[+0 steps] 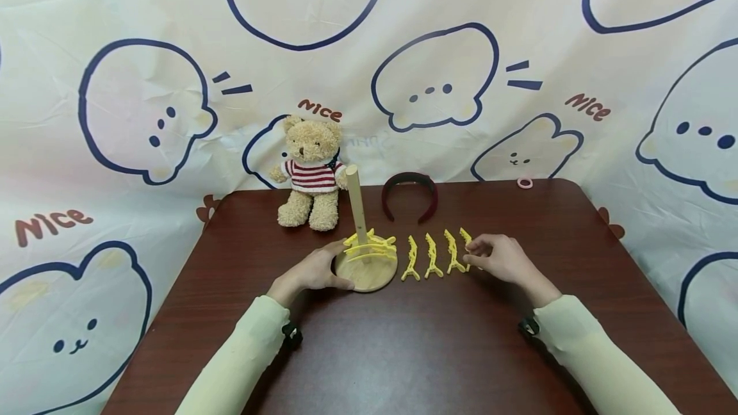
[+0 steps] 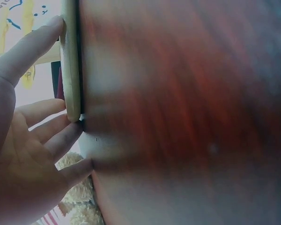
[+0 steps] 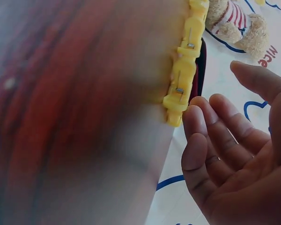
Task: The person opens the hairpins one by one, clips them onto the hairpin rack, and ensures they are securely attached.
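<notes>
My left hand (image 1: 316, 268) holds the round base of a wooden stand (image 1: 370, 282) at its left edge. Thumb and fingers spread along the rim in the left wrist view. Yellow curved pieces (image 1: 375, 250) sit around the lower part of the post. To the right, several long yellow plastic clips (image 1: 431, 255) with forked ends lie in a row on the table. At the row's right end, my right hand (image 1: 503, 259) is beside the last clip and partly hides it. In the right wrist view, thumb and loosely bent fingers stand apart, with yellow clips (image 3: 181, 82) showing small metal springs just beyond the fingertips.
Behind the stand, a teddy bear (image 1: 311, 175) in a striped shirt sits on the dark wooden table (image 1: 369, 351). A dark red headband (image 1: 410, 178) lies behind the row. Near the back edge is a small pink ring (image 1: 524, 183). A patterned cloth hangs behind.
</notes>
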Available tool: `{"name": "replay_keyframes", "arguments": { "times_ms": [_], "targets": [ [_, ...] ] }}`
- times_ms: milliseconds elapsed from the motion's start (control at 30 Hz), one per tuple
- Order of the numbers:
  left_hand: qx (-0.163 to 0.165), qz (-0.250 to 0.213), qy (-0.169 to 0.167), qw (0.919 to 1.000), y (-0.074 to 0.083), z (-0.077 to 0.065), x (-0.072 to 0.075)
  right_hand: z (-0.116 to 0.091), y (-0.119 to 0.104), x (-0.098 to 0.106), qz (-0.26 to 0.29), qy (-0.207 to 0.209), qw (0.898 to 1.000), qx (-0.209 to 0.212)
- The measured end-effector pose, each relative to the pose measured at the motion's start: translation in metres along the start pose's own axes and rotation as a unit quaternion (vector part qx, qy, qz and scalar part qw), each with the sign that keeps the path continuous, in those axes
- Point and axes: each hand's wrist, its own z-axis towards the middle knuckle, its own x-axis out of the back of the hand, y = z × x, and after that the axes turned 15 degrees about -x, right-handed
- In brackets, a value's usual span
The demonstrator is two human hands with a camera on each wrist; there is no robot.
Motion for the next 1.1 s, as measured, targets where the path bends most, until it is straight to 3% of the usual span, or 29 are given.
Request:
{"name": "replay_keyframes", "arguments": {
  "times_ms": [267,533,1100],
  "targets": [
    [-0.003,0.012,-0.002,0.9999,-0.001,0.0,0.0,-0.001,0.006,-0.001,-0.04,0.022,0.998,-0.031],
    [0.001,0.004,-0.006,1.0,-0.001,0.0,-0.001,-0.002,0.003,0.001,-0.081,0.006,0.993,-0.091],
    [0.004,-0.002,-0.005,1.0,0.0,0.0,0.0,0.003,0.013,0.011,-0.122,-0.017,0.985,-0.118]
  ]
}}
